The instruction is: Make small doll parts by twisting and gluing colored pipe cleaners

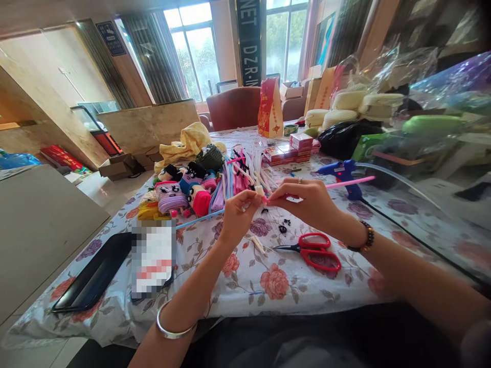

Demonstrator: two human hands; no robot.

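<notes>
Pink stem: I see the pink stem [351, 182] raised above the table. Its near end is pinched in the right hand [307, 199], and the rest runs off to the right, past the glue gun.
Blue stem: the blue stem [199, 219] is gripped in the left hand [238, 212]. Its free length slants down and left over the cloth.
Meeting point: the two stems come together between the fingertips, where the hands almost touch (I can't tell from here whether they are twisted together).
Right hand: thumb and fingers are closed tight on the pink stem. There is a ring on one finger and a bead bracelet [367, 237] at the wrist.
Left hand: the fingers are curled closed round the blue stem. A silver bangle [172, 327] sits lower on the forearm.
Under the hands: small black bits [284, 225] and a white stick [258, 244] lie on the floral tablecloth [268, 286].
Scissors: the red scissors [312, 250] lie flat just below the right wrist, blades pointing left.
Glue gun: the blue glue gun [343, 174] stands behind the right hand, its cord trailing right.
Stem pile: a heap of stems [245, 171] in pink, white and purple lies just beyond the hands.
Dolls: knitted dolls [180, 191] lie left of the pile.
Far left: a black tray [95, 276] lies at the table edge, with a blurred card [153, 258] beside it.
Back of table: red boxes [291, 148], a red bag [269, 107] and a yellow cloth [190, 143].
</notes>
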